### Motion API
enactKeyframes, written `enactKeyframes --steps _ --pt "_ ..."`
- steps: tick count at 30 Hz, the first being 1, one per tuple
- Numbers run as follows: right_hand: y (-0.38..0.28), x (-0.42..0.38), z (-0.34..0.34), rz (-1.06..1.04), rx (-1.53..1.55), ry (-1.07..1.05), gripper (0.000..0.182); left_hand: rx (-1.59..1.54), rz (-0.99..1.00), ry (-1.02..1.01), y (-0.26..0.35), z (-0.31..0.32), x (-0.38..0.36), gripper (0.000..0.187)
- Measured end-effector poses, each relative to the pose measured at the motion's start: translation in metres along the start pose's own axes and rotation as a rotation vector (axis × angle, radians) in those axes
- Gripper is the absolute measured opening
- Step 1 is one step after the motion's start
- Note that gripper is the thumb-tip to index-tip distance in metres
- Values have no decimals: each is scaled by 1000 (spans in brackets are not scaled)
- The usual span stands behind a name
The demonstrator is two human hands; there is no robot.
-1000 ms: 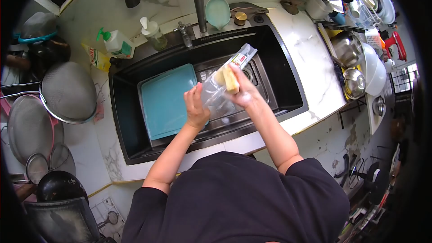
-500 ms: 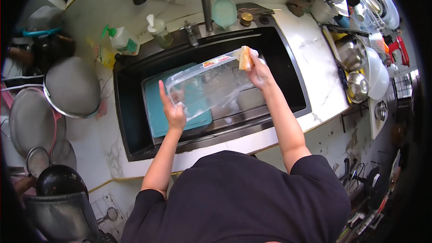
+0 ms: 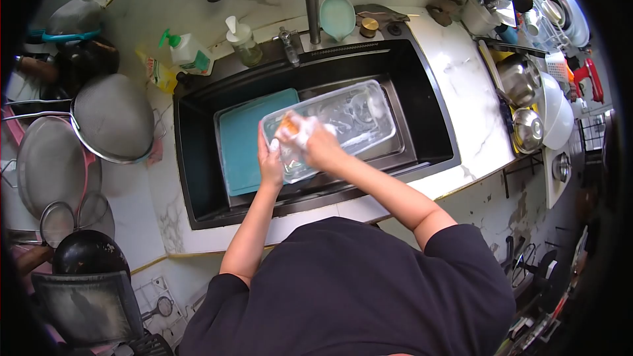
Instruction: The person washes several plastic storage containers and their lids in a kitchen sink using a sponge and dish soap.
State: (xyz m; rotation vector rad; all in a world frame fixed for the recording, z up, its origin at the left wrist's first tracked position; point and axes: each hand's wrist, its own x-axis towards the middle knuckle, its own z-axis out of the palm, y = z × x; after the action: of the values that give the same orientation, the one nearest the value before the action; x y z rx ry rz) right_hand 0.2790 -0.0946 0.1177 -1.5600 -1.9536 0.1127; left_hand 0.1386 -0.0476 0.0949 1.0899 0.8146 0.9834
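Note:
A clear plastic container (image 3: 359, 122), streaked with suds, is tilted over the dark sink (image 3: 432, 115). My left hand (image 3: 269, 161) grips its left end, with the thumb and fingers on the wall. My right hand (image 3: 320, 147), covered in foam, presses an orange-yellow sponge (image 3: 287, 125) against the container near that same end. Motion blurs the sponge and the fingertips. Under the container's left side, a teal board (image 3: 247, 145) lies in the sink.
Behind the sink stand a faucet (image 3: 311, 0), a soap pump bottle (image 3: 244, 43), a green-capped bottle (image 3: 190, 54) and a pale green bowl (image 3: 337, 18). Strainers (image 3: 113, 118) hang at the left. Metal bowls (image 3: 527, 130) and dishes crowd the right.
The container has turned its open side upward and sits lower over the sink. My right hand has moved left with the sponge, from the container's far right corner to its left end.

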Motion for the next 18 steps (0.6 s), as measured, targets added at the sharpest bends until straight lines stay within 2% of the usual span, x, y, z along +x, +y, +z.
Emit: enactKeyframes --steps 1,2,3,4,5,6,7,8,9,10,11,12,13,15,16,17,18 --pt "12 -3 0 34 -50 31 47 -104 -175 27 8 -2 -7 58" --pt "21 -3 -9 84 -42 64 42 -123 -123 18 7 -5 -8 57" --pt "32 -1 -22 219 39 -51 46 -124 -119 24 10 -8 -9 57" --pt "59 -11 -9 291 -54 47 44 -90 -115 24 14 -9 -10 57" --pt "70 -10 -20 490 -190 -230 42 -57 -112 27 17 -10 -12 57" --pt "86 -7 -16 667 -138 -331 45 -60 -107 40 19 -10 -13 57" --pt "91 -11 -5 657 -136 -339 45 -81 -139 33 20 -7 -13 60" --pt "80 -8 -5 595 -148 -235 45 -103 -172 23 19 -3 -12 63" --pt "68 -7 -2 536 -159 -127 46 -104 -173 28 18 3 -10 63" --pt "51 -7 14 402 -219 88 41 -122 -176 15 17 10 -5 63" --pt "32 1 14 305 -183 -16 44 -141 -179 0 16 15 0 63" --pt "5 4 13 233 -80 48 45 -120 -176 -53 6 16 7 62" --pt "-11 7 13 204 114 -10 40 -120 -175 -53 -12 15 15 62" --pt "-14 11 13 223 208 -73 38 66 111 49 -14 21 23 63" --pt "-9 12 9 220 212 -72 38 74 -127 -17 -10 10 17 63" --pt "-2 15 -5 360 478 -227 39 76 -125 -12 11 13 13 63" --pt "4 16 -16 498 743 -388 39 77 -268 11 28 15 9 63"
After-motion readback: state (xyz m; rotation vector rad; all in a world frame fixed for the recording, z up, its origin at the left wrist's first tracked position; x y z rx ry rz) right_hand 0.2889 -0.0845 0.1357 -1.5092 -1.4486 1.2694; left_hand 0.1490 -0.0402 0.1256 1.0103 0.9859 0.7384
